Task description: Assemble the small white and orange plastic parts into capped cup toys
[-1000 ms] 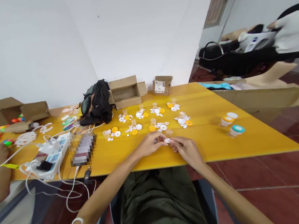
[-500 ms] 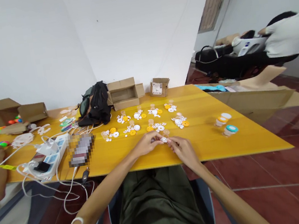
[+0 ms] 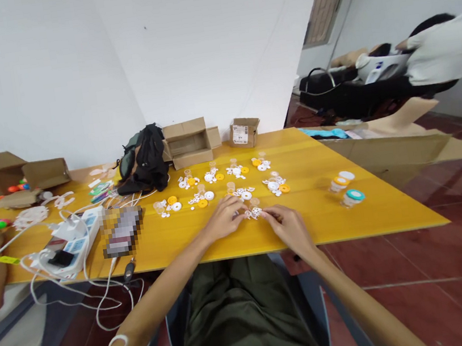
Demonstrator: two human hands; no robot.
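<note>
Left hand (image 3: 224,219) is pinching white perforated pieces (image 3: 256,213) over the yellow table (image 3: 375,217). Right hand (image 3: 292,228) is reaching their other side, grip unclear. Clear cup (image 3: 254,202) sitting just beyond.

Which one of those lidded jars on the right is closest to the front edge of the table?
The jar with the turquoise lid; the orange lid and white lid sit farther back.
</note>
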